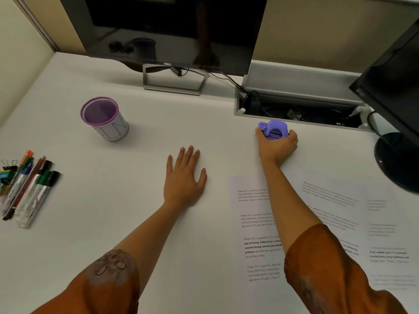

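A small purple hole punch [273,129] stands on the white desk [158,132] right of centre, near the cable tray. My right hand [277,147] reaches forward and grips it, fingers and thumb curled round its sides. My left hand [184,177] lies flat on the desk at the centre, palm down, fingers straight and spread, holding nothing. Several printed paper sheets [256,225] lie side by side under and to the right of my right forearm.
A purple-rimmed mesh pen cup [103,118] stands at the back left. Several markers [31,189] and binder clips [8,173] lie at the left edge. A Dell monitor [167,30] stands at the back, a second monitor [394,91] at the right, an open cable tray [299,109] between them.
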